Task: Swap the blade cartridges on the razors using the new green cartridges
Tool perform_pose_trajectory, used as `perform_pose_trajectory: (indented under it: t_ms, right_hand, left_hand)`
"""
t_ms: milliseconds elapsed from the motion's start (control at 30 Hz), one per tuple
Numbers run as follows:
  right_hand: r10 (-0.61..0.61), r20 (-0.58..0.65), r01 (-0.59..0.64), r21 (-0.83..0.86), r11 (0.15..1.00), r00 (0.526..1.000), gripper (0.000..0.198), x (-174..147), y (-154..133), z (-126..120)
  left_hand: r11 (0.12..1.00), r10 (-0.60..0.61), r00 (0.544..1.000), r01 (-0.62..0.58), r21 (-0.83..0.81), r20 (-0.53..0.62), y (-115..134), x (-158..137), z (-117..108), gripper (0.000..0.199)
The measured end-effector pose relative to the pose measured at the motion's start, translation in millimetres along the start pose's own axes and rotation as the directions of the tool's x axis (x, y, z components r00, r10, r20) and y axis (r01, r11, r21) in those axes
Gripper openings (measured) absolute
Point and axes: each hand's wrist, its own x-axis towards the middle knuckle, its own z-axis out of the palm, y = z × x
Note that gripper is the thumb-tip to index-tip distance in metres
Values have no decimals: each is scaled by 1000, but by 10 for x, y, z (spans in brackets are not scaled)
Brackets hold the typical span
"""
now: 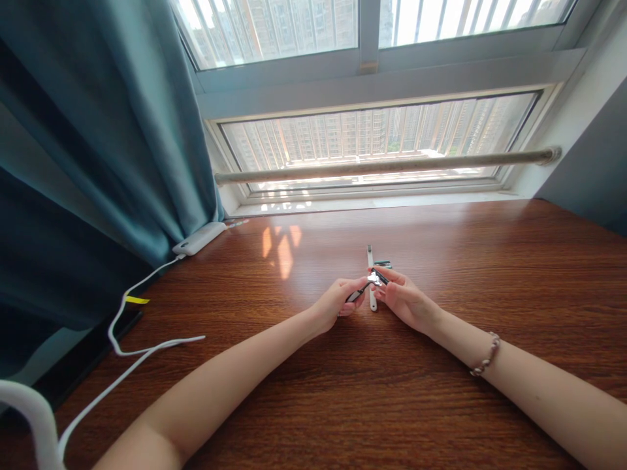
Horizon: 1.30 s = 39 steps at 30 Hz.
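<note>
Beyond the far edge of the brown wooden tabletop (480, 254) are a gray-framed window (367, 78) and a pale horizontal rail (392, 166), along its left edge hangs a blue curtain (122, 130), and on its left side lie a white block (202, 239) and a white cable (110, 329) bearing a yellow tag (138, 300).

the tabletop (313, 405) is glossy, grained wood, the curtain (132, 117) smooth cloth, the small held piece (375, 279) shiny and metal-like.

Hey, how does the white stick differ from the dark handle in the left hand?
The white stick lies on the desk; the dark handle is gripped in the left hand. The white stick is pale; the dark handle looks mostly black. Both are slim.
</note>
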Motion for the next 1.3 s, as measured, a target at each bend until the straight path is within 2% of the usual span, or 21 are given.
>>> perform_pose_trajectory:
  t_ms: [200, 333, 500, 567, 667, 833, 1067, 1300]
  right_hand:
    - [-26, 60, 28, -40, 999, 998, 41, 1, -16, -20]
    - [-48, 85, 64, -201, 978, 995, 42, 23, -120, -44]
    - [-106, 73, 127, -410, 903, 992, 45, 31, -237, -37]
    - [-119, 65, 136, -400, 906, 991, 42, 5, -246, 3]
    - [-95, 72, 111, -281, 953, 993, 37, -52, -236, 87]
    - [-67, 109, 84, -158, 984, 992, 38, -104, -226, 189]
    - [-66, 92, 85, -222, 971, 994, 42, -91, -229, 219]
    - [-55, 63, 67, -206, 976, 996, 41, -94, -220, 184]
  left_hand:
    - [1000, 7, 1000, -7, 23, 17, 36, -32, 18, 46]
    - [1000, 4, 997, -6, 17, 81, 51, -37, -4, 47]
    - [996, 76, 996, -78, 40, 52, 58, -57, -14, 48]
    - [991, 121, 991, -123, 42, 50, 69, -78, -2, 48]
    - [984, 167, 983, -170, 46, 74, 93, -105, 17, 48]
    - [981, 183, 977, -189, 43, 114, 106, -116, 15, 50]
    - [976, 210, 971, -215, 34, 112, 112, -144, 18, 48]
    - [992, 128, 990, -129, 18, 58, 114, -171, 55, 47]
